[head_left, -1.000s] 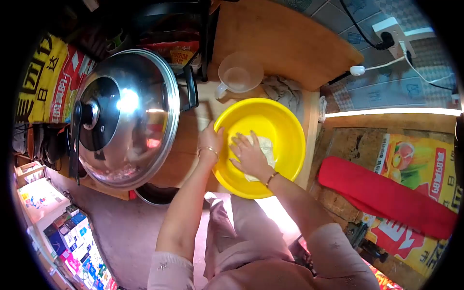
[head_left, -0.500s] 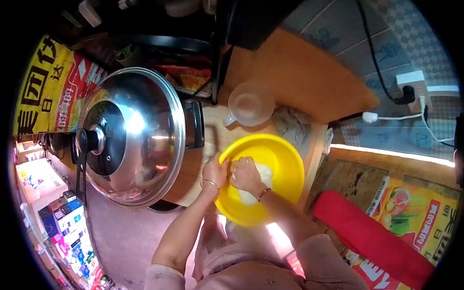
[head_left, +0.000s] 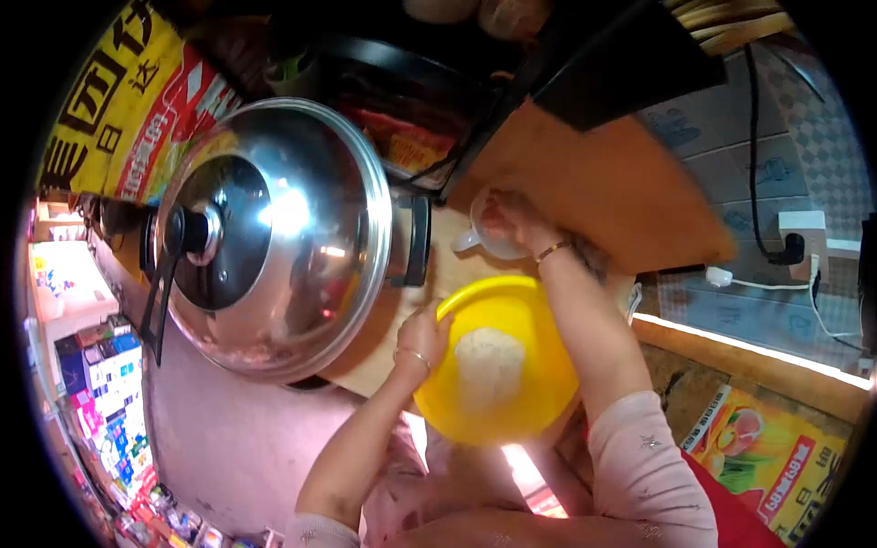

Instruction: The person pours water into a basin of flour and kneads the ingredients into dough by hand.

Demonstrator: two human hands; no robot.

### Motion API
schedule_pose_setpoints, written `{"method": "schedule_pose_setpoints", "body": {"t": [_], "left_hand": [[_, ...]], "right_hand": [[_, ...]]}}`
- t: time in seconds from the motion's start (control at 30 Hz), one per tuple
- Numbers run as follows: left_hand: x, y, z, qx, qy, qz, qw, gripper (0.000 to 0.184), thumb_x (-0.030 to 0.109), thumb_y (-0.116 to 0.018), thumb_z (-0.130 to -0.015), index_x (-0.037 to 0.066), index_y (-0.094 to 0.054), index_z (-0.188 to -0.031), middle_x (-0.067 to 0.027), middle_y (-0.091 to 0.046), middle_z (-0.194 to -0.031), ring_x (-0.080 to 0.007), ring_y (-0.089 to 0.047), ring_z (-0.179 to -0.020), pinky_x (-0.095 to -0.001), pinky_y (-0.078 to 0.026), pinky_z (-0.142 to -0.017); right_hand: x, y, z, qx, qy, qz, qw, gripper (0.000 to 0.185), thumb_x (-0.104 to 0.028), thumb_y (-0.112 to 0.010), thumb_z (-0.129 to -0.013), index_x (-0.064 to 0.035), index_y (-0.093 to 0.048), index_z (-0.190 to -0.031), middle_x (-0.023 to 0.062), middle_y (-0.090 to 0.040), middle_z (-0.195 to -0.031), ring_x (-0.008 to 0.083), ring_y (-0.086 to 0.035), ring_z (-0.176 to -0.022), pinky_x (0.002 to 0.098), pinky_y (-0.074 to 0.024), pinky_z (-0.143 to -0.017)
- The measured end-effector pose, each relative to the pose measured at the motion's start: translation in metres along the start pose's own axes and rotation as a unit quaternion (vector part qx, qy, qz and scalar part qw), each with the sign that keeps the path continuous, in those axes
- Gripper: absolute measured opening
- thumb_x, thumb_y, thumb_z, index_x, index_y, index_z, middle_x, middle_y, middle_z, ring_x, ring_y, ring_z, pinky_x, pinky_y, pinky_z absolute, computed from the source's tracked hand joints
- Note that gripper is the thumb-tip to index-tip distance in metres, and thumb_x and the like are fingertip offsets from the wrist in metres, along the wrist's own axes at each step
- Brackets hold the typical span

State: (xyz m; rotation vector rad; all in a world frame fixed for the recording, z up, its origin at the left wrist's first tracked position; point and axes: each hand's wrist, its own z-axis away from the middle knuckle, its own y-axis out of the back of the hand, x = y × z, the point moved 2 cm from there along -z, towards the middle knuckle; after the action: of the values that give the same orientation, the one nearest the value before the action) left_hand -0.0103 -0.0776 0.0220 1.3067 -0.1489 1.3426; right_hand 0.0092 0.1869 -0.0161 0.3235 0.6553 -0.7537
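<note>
At the wooden tabletop (head_left: pixel 446 274): yellow plastic basin (head_left: pixel 543 388), a pale lump of dough (head_left: pixel 491 362) lying inside it. Left hand (head_left: pixel 426 334) on the basin's left rim, grip closed over the edge. Right hand (head_left: pixel 517 221) reaches past the basin to a translucent plastic jug (head_left: pixel 498 245), fingers at its mouth; blurred, so cannot tell how far open that grip is or whether it holds anything. Lidded steel pot (head_left: pixel 315 292) stands left of the basin, well clear.

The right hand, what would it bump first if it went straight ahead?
Probably the translucent jug: the right hand looks in or just over it, though depth is unclear.
</note>
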Motion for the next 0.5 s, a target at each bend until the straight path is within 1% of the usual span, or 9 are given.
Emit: {"method": "schedule_pose_setpoints", "body": {"t": [0.03,0.1,0.13,0.2,0.33,0.4,0.43,0.47,0.5], "left_hand": [[0.003,0.002,0.001,-0.004,0.016,-0.023,1.0,0.025,0.024,-0.057,-0.083,0.007,-0.058,-0.102,-0.0202,-0.062,-0.088,-0.0381,-0.059,-0.083,-0.0459,-0.047,-0.073],[0.0,0.002,-0.002,-0.026,0.027,-0.029,0.999,0.023,0.024,-0.057,-0.083,0.008,-0.058,-0.1,-0.0203,-0.062,-0.088,-0.0385,-0.059,-0.082,-0.0462,-0.047,-0.073],[0.006,0.006,-0.001,-0.031,0.021,-0.02,0.999,0.022,0.024,-0.058,-0.083,0.008,-0.059,-0.099,-0.0206,-0.062,-0.087,-0.0388,-0.06,-0.082,-0.0464,-0.048,-0.072],[0.008,0.005,-0.003,-0.028,0.018,-0.023,0.999,0.021,0.023,-0.058,-0.083,0.008,-0.059,-0.097,-0.0208,-0.063,-0.085,-0.0391,-0.06,-0.081,-0.0468,-0.048,-0.072],[0.002,0.004,-0.002,0.013,-0.023,0.002,1.0,0.019,0.022,-0.06,-0.081,0.009,-0.06,-0.094,-0.0213,-0.063,-0.082,-0.0396,-0.06,-0.079,-0.0474,-0.048,-0.07],[0.004,0.004,0.0,-0.001,-0.001,-0.004,1.0,0.019,0.022,-0.06,-0.081,0.008,-0.06,-0.095,-0.0211,-0.063,-0.082,-0.0397,-0.06,-0.08,-0.0475,-0.048,-0.07],[0.003,0.001,0.002,-0.003,-0.001,-0.014,1.0,0.02,0.022,-0.06,-0.081,0.007,-0.06,-0.095,-0.0212,-0.063,-0.083,-0.0396,-0.06,-0.081,-0.0474,-0.048,-0.071],[0.001,0.001,-0.002,-0.001,-0.002,-0.025,1.0,0.02,0.023,-0.06,-0.081,0.007,-0.06,-0.094,-0.0213,-0.063,-0.084,-0.0394,-0.06,-0.081,-0.0473,-0.048,-0.072],[0.002,0.003,-0.003,-0.008,0.007,-0.043,0.999,0.022,0.024,-0.06,-0.082,0.005,-0.059,-0.093,-0.0213,-0.063,-0.087,-0.0389,-0.06,-0.084,-0.0471,-0.048,-0.073]], "right_hand": [[-0.011,0.003,0.008,0.061,0.131,0.2,0.969,0.035,-0.036,-0.045,-0.089,-0.0041,-0.06,-0.093,0.0102,-0.061,-0.086,0.0191,-0.059,-0.078,0.0313,-0.0485,-0.072],[-0.034,0.006,0.036,0.146,0.301,0.488,0.806,0.036,-0.033,-0.046,-0.09,0.0013,-0.058,-0.093,0.0103,-0.062,-0.083,0.015,-0.059,-0.072,0.0276,-0.048,-0.068],[-0.035,0.013,0.056,0.15,0.296,0.489,0.807,0.036,-0.033,-0.046,-0.09,0.0013,-0.058,-0.093,0.0103,-0.062,-0.083,0.015,-0.059,-0.072,0.0276,-0.048,-0.068],[-0.017,0.025,0.103,-0.019,0.213,0.149,0.966,0.033,-0.028,-0.046,-0.091,0.0018,-0.058,-0.088,0.0091,-0.061,-0.078,0.0139,-0.058,-0.066,0.0264,-0.0471,-0.062],[0.106,0.006,0.192,-0.087,0.002,-0.17,0.982,0.027,-0.023,-0.044,-0.093,-0.0025,-0.057,-0.081,0.01,-0.059,-0.068,0.0161,-0.059,-0.061,0.0247,-0.046,-0.056],[0.201,-0.011,0.186,-0.007,-0.049,-0.061,0.997,0.025,-0.024,-0.048,-0.09,-0.0016,-0.057,-0.083,0.013,-0.061,-0.073,0.0215,-0.062,-0.064,0.0287,-0.0479,-0.058],[0.197,-0.023,0.195,-0.005,-0.051,-0.064,0.997,0.025,-0.024,-0.048,-0.09,-0.0016,-0.057,-0.083,0.013,-0.061,-0.073,0.0215,-0.062,-0.064,0.0287,-0.0479,-0.058],[0.183,-0.031,0.198,0.051,0.049,0.134,0.988,0.026,-0.023,-0.047,-0.09,-0.0004,-0.057,-0.082,0.0161,-0.061,-0.075,0.0259,-0.062,-0.067,0.0323,-0.0484,-0.061],[0.177,-0.038,0.209,0.105,0.139,0.323,0.93,0.027,-0.023,-0.047,-0.089,0.0007,-0.058,-0.081,0.0192,-0.061,-0.076,0.0302,-0.062,-0.071,0.0358,-0.0488,-0.064]]}}
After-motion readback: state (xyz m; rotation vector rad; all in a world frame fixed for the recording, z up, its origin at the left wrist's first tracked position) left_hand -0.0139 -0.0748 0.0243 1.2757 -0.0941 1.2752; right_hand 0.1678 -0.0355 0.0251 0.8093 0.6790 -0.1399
